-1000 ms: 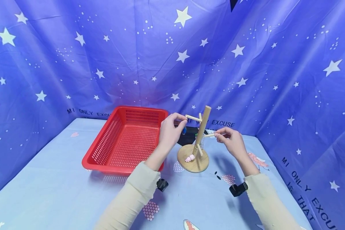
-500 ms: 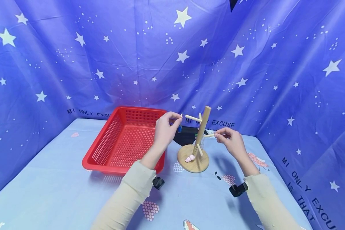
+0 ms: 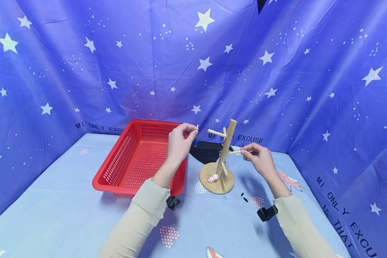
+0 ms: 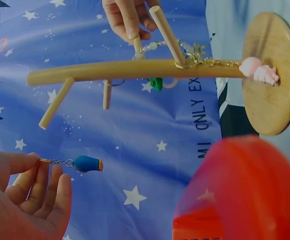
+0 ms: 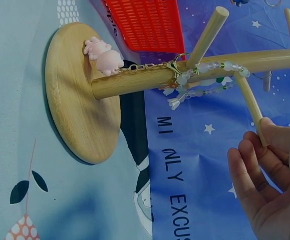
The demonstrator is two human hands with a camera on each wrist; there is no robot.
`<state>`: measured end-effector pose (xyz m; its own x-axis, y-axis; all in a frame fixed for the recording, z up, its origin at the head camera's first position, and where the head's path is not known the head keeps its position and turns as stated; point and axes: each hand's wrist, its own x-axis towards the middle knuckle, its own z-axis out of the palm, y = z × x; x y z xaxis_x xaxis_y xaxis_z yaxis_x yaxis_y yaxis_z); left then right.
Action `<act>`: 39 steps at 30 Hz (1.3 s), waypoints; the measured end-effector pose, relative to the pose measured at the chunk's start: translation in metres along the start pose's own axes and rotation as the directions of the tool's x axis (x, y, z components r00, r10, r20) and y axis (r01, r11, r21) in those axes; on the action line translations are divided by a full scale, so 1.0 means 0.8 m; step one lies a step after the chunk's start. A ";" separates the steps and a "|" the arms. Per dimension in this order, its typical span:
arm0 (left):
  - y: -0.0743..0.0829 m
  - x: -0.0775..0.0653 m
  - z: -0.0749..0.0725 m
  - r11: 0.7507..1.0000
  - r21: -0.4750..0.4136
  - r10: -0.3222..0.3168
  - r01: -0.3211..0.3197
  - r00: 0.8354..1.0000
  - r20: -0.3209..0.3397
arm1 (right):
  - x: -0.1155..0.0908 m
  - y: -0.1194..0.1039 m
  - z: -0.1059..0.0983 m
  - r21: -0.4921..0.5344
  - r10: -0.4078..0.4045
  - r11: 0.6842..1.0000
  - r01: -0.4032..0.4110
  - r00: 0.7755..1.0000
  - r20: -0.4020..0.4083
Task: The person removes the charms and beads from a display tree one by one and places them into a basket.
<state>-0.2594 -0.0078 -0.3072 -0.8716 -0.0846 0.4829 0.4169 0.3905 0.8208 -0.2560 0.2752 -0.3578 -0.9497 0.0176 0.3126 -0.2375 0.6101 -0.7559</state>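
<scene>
My left hand (image 3: 178,144) pinches the ring end of a keychain (image 4: 87,164) between thumb and fingertips, and its blue charm dangles on a short chain. It is to the left of a wooden peg stand (image 3: 227,143), apart from the upper left peg (image 3: 216,133). My right hand (image 3: 260,158) pinches the tip of the stand's right peg (image 5: 250,100). A beaded bracelet (image 5: 210,67) hangs at that peg's root. From a lower peg, a gold chain carries a pink figure (image 5: 107,60) that lies on the round base (image 5: 77,115). A green charm (image 4: 156,83) hangs behind the post.
A red plastic basket (image 3: 100,184) stands left of the stand, partly behind my left forearm. Something flat and black (image 3: 206,152) lies behind the stand. Starry blue curtain (image 3: 167,64) encloses the patterned tablecloth (image 3: 200,222) at the back and sides.
My left hand has moved left, away from the upper left peg, carrying the blue keychain off the peg's tip. The right hand stays on its peg.
</scene>
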 end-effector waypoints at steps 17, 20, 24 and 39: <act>-0.007 0.018 -0.018 1.000 0.012 -0.026 0.026 1.000 -0.006 | -0.001 0.004 -0.001 -0.020 -0.001 1.000 0.001 1.000 -0.012; -0.008 0.023 -0.022 1.000 0.011 -0.020 0.020 1.000 -0.002 | -0.002 0.005 -0.001 -0.023 -0.001 1.000 0.000 1.000 -0.016; -0.010 0.028 -0.028 1.000 0.008 -0.018 0.018 1.000 0.001 | -0.002 0.005 -0.001 -0.028 0.001 1.000 -0.001 1.000 -0.018; -0.023 0.044 -0.046 0.999 0.007 -0.044 0.044 0.999 -0.014 | -0.002 0.003 0.002 0.001 -0.001 1.000 0.001 1.000 -0.008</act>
<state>-0.2882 -0.0520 -0.2936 -0.8852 -0.1148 0.4507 0.3762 0.3931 0.8390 -0.2555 0.2755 -0.3605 -0.9478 0.0231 0.3181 -0.2390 0.6090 -0.7563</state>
